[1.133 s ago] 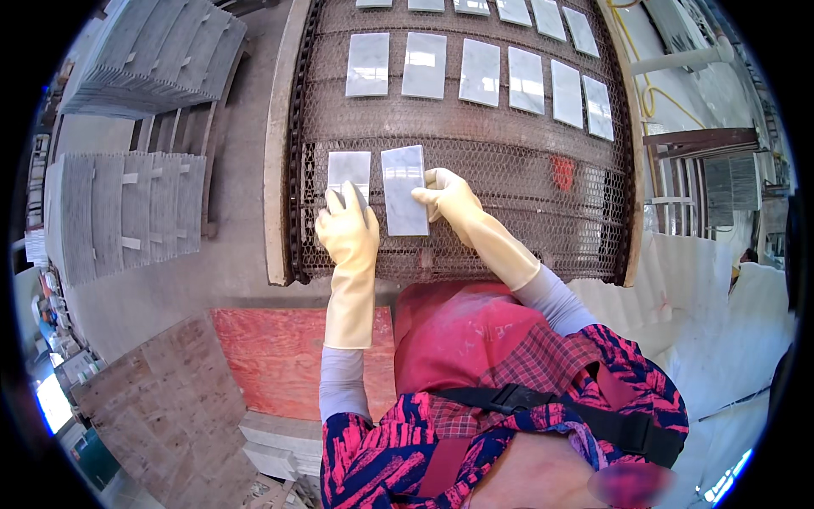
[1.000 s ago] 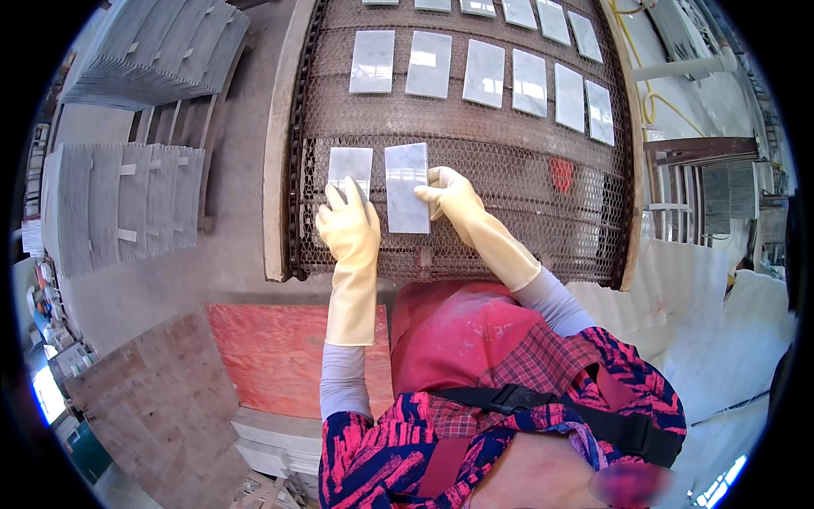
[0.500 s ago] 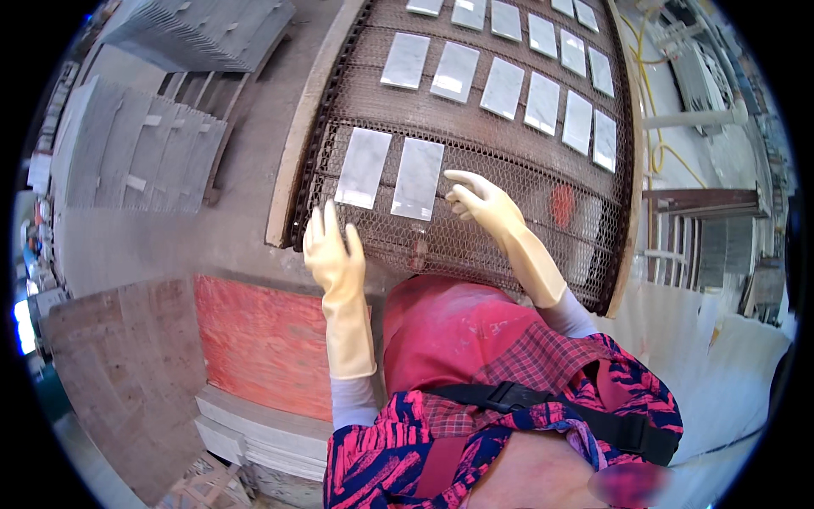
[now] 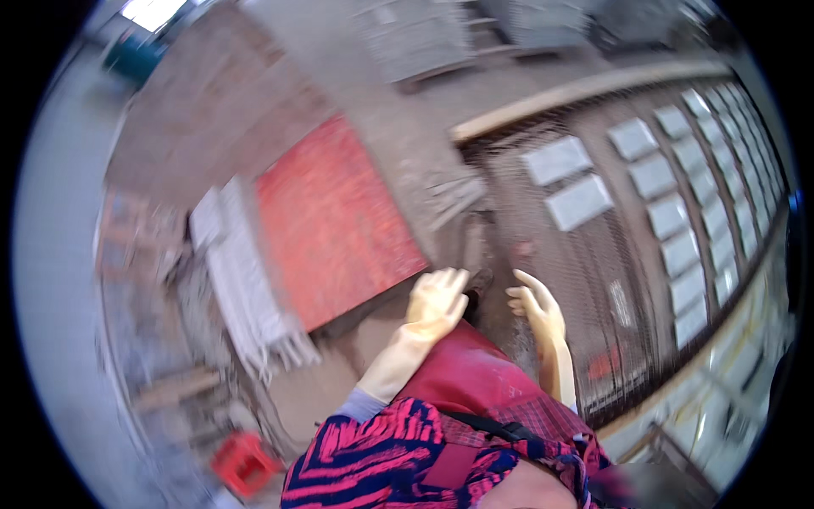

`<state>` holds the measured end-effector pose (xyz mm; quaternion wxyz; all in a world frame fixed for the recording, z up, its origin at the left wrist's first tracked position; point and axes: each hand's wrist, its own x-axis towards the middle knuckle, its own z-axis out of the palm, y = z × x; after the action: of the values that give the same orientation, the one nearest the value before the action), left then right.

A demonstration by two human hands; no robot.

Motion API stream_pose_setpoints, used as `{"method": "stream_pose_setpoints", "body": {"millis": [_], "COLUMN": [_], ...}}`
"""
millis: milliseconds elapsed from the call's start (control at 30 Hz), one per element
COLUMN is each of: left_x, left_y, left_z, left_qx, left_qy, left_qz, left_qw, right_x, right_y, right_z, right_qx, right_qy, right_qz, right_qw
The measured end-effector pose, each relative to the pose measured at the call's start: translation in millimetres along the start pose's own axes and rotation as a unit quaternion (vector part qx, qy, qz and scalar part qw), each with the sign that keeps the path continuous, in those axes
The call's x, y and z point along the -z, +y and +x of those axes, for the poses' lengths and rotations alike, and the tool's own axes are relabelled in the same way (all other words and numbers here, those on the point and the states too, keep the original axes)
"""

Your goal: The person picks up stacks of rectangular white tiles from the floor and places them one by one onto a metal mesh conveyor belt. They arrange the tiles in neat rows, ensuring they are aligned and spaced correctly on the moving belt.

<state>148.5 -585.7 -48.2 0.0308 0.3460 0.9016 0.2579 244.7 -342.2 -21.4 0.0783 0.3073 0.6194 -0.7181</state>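
Both gloved hands have left the grey tiles (image 4: 578, 202) on the mesh belt (image 4: 610, 271); left hand (image 4: 435, 299) and right hand (image 4: 537, 310) hover empty, fingers loosely spread, beside a red board (image 4: 331, 220).

Dusty concrete floor (image 4: 398, 127), red board (image 4: 331, 220), stacked grey slabs (image 4: 246, 280).

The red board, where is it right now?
In the head view the red board lies left of centre, just beyond the gloved left hand, between the stack of pale tiles and the mesh conveyor.
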Motion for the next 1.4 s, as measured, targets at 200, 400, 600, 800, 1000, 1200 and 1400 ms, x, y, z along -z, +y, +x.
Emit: {"method": "stream_pose_setpoints", "body": {"millis": [200,400,600,800,1000,1200,1400], "left_x": [21.4,50.1,89.5,122.2,174.8,164.4,159.3], "left_y": [3.3,-9.7,-61.2,-140.9,-184.8,-183.2,-205.8], "left_z": [-106.9,-188.0,-303.2,-478.5,-678.7,-847.3,-927.3], "left_qx": [0.074,0.109,0.15,0.224,0.429,0.566,0.652], "left_qy": [-0.082,-0.05,0.019,0.125,0.155,0.275,0.354], "left_qz": [0.042,0.048,0.035,0.044,0.052,0.028,-0.104], "left_qw": [0.993,0.992,0.988,0.965,0.888,0.777,0.662], "right_x": [-51.4,-88.6,-181.1,-342.3,-528.1,-691.3,-835.4], "right_y": [29.0,53.7,77.8,133.7,212.4,253.6,325.7], "right_z": [-53.8,-77.0,-102.6,-162.1,-241.1,-306.7,-361.9], "right_qx": [-0.031,-0.019,0.048,0.079,0.114,0.24,0.245], "right_qy": [-0.058,-0.102,-0.126,-0.185,-0.362,-0.519,-0.615], "right_qz": [-0.052,-0.121,-0.19,-0.224,-0.354,-0.479,-0.53], "right_qw": [0.996,0.987,0.972,0.954,0.855,0.666,0.531]}}
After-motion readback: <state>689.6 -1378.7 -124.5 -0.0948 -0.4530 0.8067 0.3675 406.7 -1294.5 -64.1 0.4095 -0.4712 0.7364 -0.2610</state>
